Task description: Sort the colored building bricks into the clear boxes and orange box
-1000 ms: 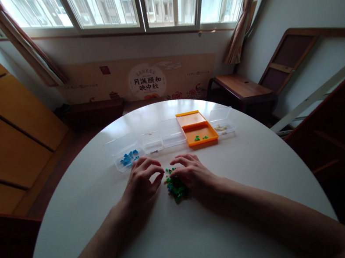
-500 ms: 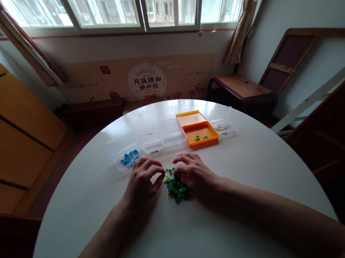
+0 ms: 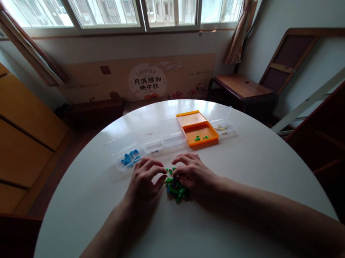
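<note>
A small heap of toy building bricks (image 3: 179,193), mostly green with some blue and dark pieces, lies on the white round table (image 3: 179,243). My left hand (image 3: 146,178) is at the heap's left edge, its fingers curved and a gap between thumb and index finger. At the right side, my right hand (image 3: 193,170) has bent fingers reaching over the bricks, its thumb and forefinger apart. Its fingers hide part of the heap. No brick can be made out in either hand.
Beyond the hands stand open lidded boxes: a clear box (image 3: 120,167) with blue bricks, further clear boxes (image 3: 174,139), an orange box (image 3: 204,142) with several green bricks, and a clear box (image 3: 230,127) with pale pieces. A wooden side table (image 3: 243,84) stands past the far edge.
Both hands have barely moved. The right fingers and some bricks of the heap have shifted slightly left, toward the left hand.
</note>
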A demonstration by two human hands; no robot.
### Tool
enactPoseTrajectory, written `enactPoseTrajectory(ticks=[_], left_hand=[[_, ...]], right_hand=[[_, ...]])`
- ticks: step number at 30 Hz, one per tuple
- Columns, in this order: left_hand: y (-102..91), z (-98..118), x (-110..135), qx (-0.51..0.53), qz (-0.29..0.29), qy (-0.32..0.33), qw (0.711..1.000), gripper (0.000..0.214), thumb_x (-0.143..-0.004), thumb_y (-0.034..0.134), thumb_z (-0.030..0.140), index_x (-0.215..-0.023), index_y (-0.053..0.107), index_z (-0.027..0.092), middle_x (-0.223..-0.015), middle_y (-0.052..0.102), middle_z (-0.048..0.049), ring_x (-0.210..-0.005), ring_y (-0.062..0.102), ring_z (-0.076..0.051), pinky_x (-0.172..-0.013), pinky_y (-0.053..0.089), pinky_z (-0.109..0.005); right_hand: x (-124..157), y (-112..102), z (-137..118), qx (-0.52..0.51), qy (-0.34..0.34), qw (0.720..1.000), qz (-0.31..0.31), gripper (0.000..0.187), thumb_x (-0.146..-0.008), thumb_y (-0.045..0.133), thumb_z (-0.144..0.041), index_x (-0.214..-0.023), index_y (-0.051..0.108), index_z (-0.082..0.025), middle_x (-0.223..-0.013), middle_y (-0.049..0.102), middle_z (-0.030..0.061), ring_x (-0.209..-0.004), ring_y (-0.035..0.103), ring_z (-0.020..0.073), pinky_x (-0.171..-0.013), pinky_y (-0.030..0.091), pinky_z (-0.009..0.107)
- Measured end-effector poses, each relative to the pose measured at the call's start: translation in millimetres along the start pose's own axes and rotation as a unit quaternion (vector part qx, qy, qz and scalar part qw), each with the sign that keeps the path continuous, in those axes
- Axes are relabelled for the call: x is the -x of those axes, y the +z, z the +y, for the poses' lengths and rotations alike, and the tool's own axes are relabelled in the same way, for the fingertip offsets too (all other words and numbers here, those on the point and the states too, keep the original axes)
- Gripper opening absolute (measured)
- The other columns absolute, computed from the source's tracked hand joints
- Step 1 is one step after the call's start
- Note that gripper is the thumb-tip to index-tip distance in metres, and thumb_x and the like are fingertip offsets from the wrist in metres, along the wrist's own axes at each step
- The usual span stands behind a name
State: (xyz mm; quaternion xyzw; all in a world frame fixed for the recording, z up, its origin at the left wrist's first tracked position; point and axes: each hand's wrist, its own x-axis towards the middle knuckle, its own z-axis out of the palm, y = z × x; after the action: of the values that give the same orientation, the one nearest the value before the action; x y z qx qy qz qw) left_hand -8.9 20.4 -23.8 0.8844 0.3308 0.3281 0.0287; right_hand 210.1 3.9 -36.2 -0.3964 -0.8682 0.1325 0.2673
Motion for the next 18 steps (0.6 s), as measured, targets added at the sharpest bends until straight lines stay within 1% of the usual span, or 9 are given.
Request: enactPoseTrajectory(ticks=[3, 8, 12, 18], left_hand=[[0.0, 0.2, 0.3, 0.0, 0.001, -0.01, 1.0, 0.009, -0.086, 0.06, 0.024, -0.08, 0.066, 0.022, -0.086, 0.066, -0.0027, -0.087, 0.056, -0.018, -0.085, 0.042, -0.038], [1.0, -0.8, 1.5, 0.002, -0.005, -0.017, 1.0, 0.009, -0.086, 0.06, 0.026, -0.08, 0.067, 0.022, -0.086, 0.066, -0.0024, -0.087, 0.056, -0.018, -0.086, 0.042, -0.038], [1.0, -0.8, 1.0, 0.003, -0.002, -0.015, 1.0, 0.009, -0.086, 0.06, 0.024, -0.08, 0.066, 0.022, -0.086, 0.066, -0.002, -0.086, 0.057, -0.018, -0.086, 0.042, -0.038], [1.0, -0.9, -0.2, -0.001, 0.002, -0.005, 1.0, 0.008, -0.086, 0.06, 0.023, -0.08, 0.065, 0.022, -0.086, 0.066, -0.0022, -0.087, 0.057, -0.018, -0.085, 0.042, -0.037]], right_hand=[[0.3, 1.1, 0.9, -0.001, -0.011, 1.0, 0.012, 0.018, -0.081, 0.065, -0.014, -0.095, 0.071, -0.025, -0.118, 0.062, 0.0055, -0.118, 0.047, 0.0252, -0.1, 0.031, 0.046], [0.9, 2.6, 2.1, -0.003, -0.039, 0.999, 0.008, 0.022, -0.081, 0.065, -0.013, -0.095, 0.072, -0.029, -0.117, 0.064, 0.0029, -0.118, 0.048, 0.0242, -0.099, 0.03, 0.045], [1.2, 0.3, 1.3, 0.003, -0.031, 0.999, 0.018, 0.016, -0.08, 0.066, -0.015, -0.088, 0.073, -0.027, -0.114, 0.066, 0.0024, -0.117, 0.049, 0.0244, -0.1, 0.029, 0.045], [1.5, -2.3, 2.4, -0.006, -0.017, 1.0, 0.005, 0.017, -0.081, 0.067, -0.017, -0.091, 0.073, -0.028, -0.116, 0.065, 0.0026, -0.117, 0.048, 0.0246, -0.1, 0.029, 0.046]])
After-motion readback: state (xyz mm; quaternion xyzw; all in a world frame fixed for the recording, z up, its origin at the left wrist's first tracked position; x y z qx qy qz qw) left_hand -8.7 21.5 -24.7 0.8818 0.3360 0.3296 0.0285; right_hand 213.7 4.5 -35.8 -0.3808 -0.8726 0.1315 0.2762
